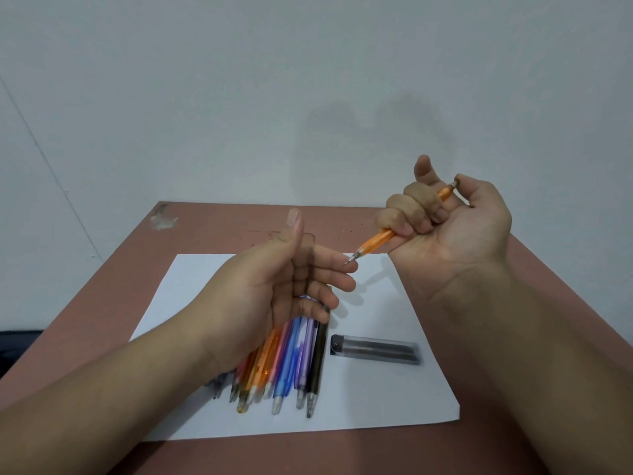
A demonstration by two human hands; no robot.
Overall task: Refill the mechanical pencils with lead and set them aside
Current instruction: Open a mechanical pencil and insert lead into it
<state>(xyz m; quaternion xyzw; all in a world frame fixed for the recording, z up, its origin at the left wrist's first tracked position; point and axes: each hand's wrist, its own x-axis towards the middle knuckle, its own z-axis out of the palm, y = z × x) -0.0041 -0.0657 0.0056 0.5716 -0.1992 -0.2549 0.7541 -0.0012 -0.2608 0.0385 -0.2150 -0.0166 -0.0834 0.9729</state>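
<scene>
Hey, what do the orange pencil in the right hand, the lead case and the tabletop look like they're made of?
Orange mechanical pencil: translucent plastic barrel, since light glows through it, with what looks like a small metal tip.
Lead case: clear smoky plastic, as dark leads show through; its cap end is opaque black.
Table: a matte reddish-brown surface, likely painted or laminated board; scuffed pale patches near the far left corner.

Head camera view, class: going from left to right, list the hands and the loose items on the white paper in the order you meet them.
Left hand → bundle of mechanical pencils → lead case → right hand, which grips the orange pencil.
</scene>
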